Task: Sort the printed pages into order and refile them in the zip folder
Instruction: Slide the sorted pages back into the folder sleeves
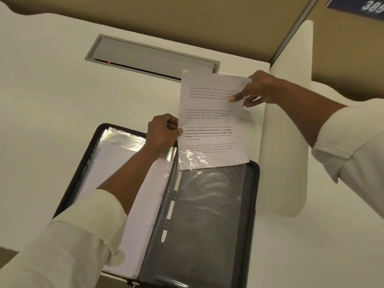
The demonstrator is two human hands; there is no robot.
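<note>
Page (209, 121) hangs over the open folder (257, 183), long axis running away from me, its bottom edge just inside the clear sleeve (207, 196) below. My right hand (257, 88) pinches the far right corner; my left hand (162, 132) pinches the left edge, nearer the sleeve.

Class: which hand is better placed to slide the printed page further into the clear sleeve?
Probably the right hand: it pinches the page near its top, free to push down. The left hand grips its side edge.
</note>
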